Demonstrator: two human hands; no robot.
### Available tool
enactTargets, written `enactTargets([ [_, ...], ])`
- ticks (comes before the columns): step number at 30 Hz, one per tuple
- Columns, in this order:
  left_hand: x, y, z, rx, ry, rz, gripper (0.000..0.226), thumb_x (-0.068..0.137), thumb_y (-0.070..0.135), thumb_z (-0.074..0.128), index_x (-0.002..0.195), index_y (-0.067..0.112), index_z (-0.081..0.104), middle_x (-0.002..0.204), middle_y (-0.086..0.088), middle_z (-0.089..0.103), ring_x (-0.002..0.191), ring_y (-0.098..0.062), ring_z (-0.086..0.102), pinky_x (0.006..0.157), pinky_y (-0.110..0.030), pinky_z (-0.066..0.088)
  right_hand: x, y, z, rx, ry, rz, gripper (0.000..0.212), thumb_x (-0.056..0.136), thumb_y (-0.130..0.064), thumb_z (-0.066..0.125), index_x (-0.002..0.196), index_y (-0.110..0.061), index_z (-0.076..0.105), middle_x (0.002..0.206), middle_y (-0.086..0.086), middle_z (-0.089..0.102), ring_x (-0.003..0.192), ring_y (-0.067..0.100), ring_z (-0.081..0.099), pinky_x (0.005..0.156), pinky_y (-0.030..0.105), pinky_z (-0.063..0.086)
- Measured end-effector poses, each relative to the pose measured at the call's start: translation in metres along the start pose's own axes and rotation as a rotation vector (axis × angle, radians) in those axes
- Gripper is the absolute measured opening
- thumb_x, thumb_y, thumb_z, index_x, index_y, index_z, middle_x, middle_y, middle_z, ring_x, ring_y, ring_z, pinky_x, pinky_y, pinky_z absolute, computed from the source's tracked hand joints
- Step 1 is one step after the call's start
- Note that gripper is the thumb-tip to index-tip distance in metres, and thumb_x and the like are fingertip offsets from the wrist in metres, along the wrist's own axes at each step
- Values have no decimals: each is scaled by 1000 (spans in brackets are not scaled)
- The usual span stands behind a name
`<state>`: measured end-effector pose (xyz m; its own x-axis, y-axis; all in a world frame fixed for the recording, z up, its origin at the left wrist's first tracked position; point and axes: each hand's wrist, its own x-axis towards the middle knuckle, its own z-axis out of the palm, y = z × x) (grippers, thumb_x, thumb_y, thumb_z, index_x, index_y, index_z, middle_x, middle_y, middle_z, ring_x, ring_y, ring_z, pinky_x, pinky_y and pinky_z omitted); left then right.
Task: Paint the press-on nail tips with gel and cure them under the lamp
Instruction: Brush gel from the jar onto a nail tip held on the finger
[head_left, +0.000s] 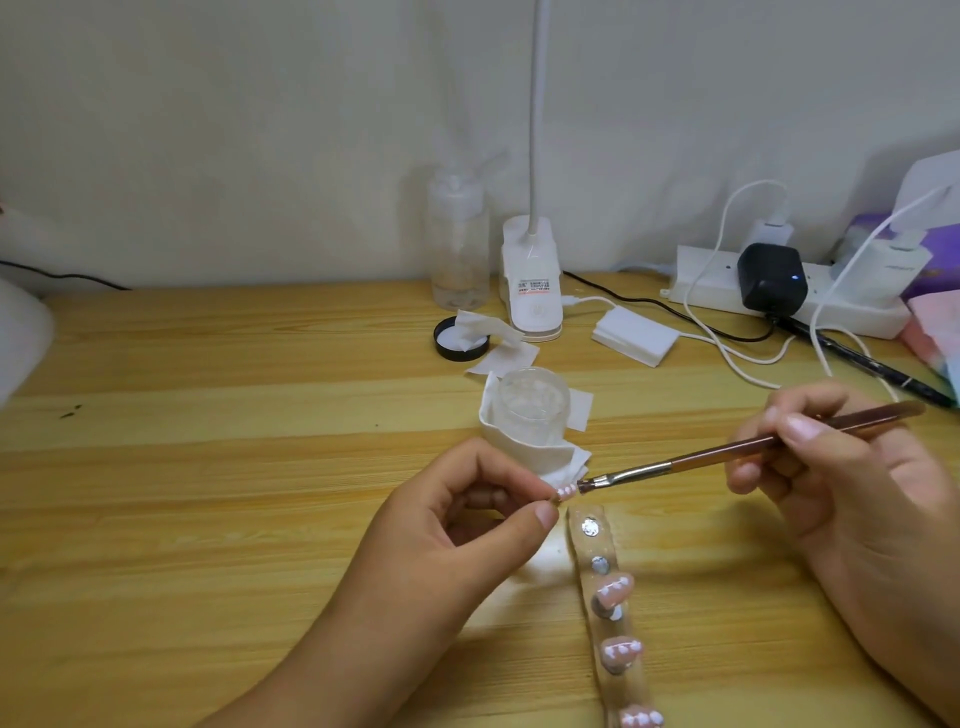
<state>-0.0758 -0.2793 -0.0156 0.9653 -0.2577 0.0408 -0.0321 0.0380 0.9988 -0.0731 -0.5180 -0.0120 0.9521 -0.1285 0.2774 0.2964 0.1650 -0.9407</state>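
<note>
Brushwork | my left hand (467, 519) is pinching a nail tip (566, 491) clear of the strip (582, 551) for access | my right hand (831, 467) is gripping the brush (727, 452) pen-style for control

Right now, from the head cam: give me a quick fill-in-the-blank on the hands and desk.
The left hand pinches one ____ in its fingers.
The right hand holds a ____ by its brown handle.
The round lid near the lamp base is ____ in colour.
Missing: nail tip; brush; black.
</note>
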Motion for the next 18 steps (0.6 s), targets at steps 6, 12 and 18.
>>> enactTargets([
  [6,0,1,2,-7,-27,7,19,65,37,73,78,24,71,81,6,72,74,-2,64,65,-14,48,1,1,-1,39,-38,2,29,83,-11,47,71,-26,69,68,-2,65,60,11,63,60,17,53],
  [12,0,1,2,4,-26,15,19,65,38,72,78,24,70,77,9,70,71,-2,62,64,-16,49,-1,0,2,28,-56,13,28,82,-11,47,71,-25,69,68,1,64,60,13,63,61,18,54],
  [18,0,1,2,23,-23,9,21,63,38,73,77,23,69,75,8,68,69,-4,61,64,-18,51,-3,-2,2,25,-63,23,26,81,-13,49,70,-26,69,68,1,64,60,13,63,62,19,54],
])
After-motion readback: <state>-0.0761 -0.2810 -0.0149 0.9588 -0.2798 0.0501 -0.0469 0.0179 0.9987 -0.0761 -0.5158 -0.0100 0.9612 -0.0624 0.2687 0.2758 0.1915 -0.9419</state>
